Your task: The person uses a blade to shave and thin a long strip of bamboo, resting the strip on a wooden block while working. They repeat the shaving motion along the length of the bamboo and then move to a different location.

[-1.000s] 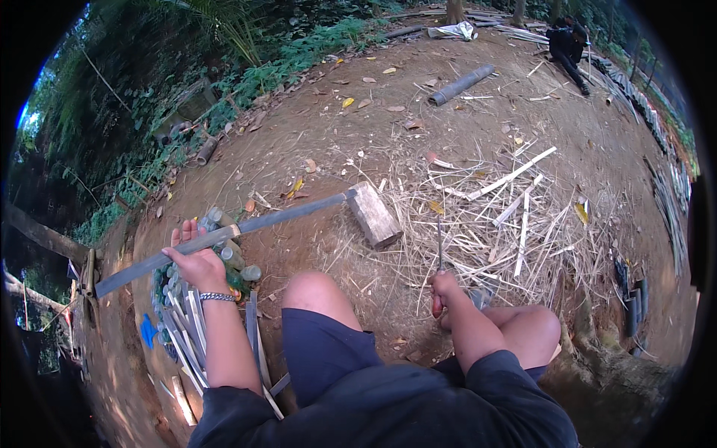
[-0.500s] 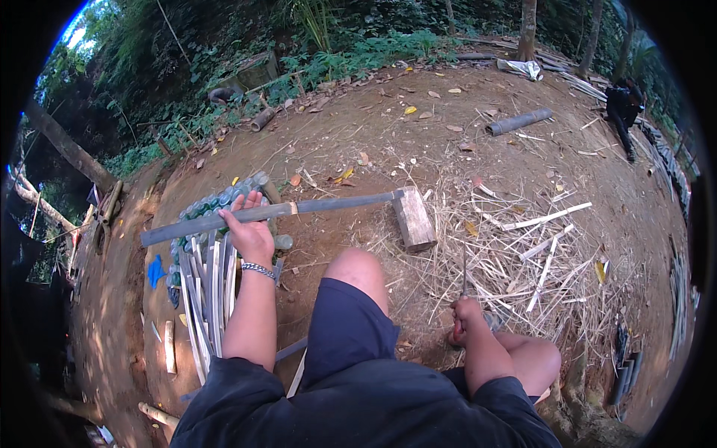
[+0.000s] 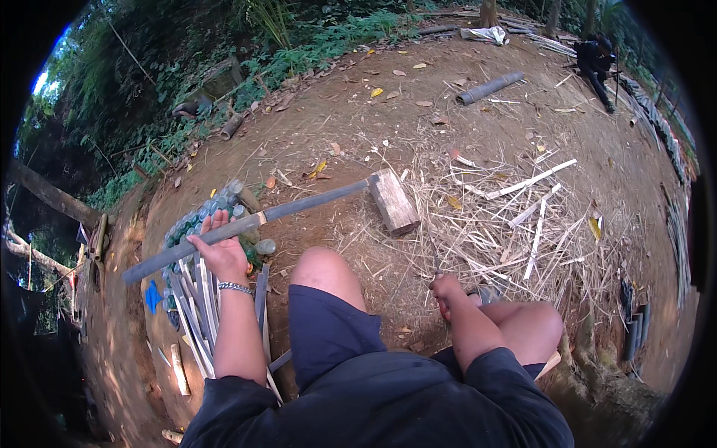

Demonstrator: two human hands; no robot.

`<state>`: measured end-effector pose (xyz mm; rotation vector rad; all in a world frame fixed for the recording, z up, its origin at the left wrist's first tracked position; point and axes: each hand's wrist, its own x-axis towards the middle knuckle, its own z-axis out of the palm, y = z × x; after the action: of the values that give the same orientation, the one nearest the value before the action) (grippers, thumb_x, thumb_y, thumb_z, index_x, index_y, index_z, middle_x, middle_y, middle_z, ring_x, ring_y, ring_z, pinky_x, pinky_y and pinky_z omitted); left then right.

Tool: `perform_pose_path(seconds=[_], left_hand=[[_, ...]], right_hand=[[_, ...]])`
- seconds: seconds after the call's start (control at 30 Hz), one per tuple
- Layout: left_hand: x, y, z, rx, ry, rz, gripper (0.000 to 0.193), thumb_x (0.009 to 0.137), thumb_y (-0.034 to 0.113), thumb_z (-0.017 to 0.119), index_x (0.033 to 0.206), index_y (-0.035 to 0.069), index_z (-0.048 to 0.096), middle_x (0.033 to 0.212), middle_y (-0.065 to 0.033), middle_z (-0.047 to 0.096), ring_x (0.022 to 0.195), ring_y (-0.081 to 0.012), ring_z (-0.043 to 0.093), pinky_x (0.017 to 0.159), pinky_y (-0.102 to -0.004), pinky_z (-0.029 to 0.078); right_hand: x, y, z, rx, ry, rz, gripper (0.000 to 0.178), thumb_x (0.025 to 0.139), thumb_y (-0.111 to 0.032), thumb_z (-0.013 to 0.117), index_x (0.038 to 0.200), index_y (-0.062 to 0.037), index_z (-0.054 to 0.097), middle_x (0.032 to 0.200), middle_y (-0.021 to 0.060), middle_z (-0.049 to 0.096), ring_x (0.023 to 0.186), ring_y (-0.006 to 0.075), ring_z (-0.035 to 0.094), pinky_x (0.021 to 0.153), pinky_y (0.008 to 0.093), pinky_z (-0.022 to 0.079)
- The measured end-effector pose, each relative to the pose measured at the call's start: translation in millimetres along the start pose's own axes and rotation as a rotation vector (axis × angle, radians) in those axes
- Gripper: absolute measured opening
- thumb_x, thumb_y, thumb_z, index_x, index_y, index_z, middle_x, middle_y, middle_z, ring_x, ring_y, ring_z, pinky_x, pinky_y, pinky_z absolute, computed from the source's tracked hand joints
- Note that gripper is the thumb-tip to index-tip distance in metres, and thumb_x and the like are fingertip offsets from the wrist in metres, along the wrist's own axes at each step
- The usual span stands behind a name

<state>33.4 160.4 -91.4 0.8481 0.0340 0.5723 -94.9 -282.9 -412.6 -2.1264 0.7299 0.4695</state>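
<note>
Across my left palm lies a long grey-green bamboo strip (image 3: 314, 200), with a pale node ring near its middle. My left hand (image 3: 228, 261) has its thumb over the strip and its fingers behind it. The strip's far end meets a squared wooden block (image 3: 396, 205) on the ground ahead of my knee. Low by my right leg, my right hand (image 3: 450, 293) is closed round the handle of a knife. Its thin blade (image 3: 438, 261) points away from me, blurred against the litter; the grip is mostly hidden by my fingers.
Pale bamboo shavings (image 3: 493, 231) cover the ground right of the block. Several split slats (image 3: 196, 313) lie beneath my left forearm, beside glass bottles (image 3: 216, 205). A bamboo tube (image 3: 489, 88) lies farther off. Another person (image 3: 595, 63) sits at the far right.
My view has swung slightly, so the scene sits further left. The knife blade looks more foreshortened than before. My left hand still holds the strip, its far end still at the block.
</note>
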Motion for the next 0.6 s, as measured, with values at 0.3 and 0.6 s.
perform_pose_path(seconds=[0.3,0.6], left_hand=[[-1,-4,-4,-0.009,0.035,-0.004,0.068,0.094,0.064,0.033,0.119,0.002,0.046,0.119,-0.0184,0.057,0.115,-0.032,0.054,0.103,-0.0493,0.039],[16,23,-18,-0.161,0.123,0.02,0.063,0.095,0.061,0.034,0.106,0.002,0.051,0.11,-0.0171,0.06,0.11,-0.0308,0.057,0.103,-0.047,0.04]], right_hand=[[0,-12,-4,-0.131,-0.118,0.124,0.043,0.082,-0.034,0.062,0.107,0.0011,0.065,0.108,0.023,0.065,0.101,0.0339,0.064,0.086,0.0404,0.051],[2,-8,5,-0.225,-0.145,-0.015,0.032,0.08,-0.028,0.065,0.093,0.0009,0.067,0.085,0.0185,0.069,0.075,0.0287,0.07,0.069,0.0378,0.055]])
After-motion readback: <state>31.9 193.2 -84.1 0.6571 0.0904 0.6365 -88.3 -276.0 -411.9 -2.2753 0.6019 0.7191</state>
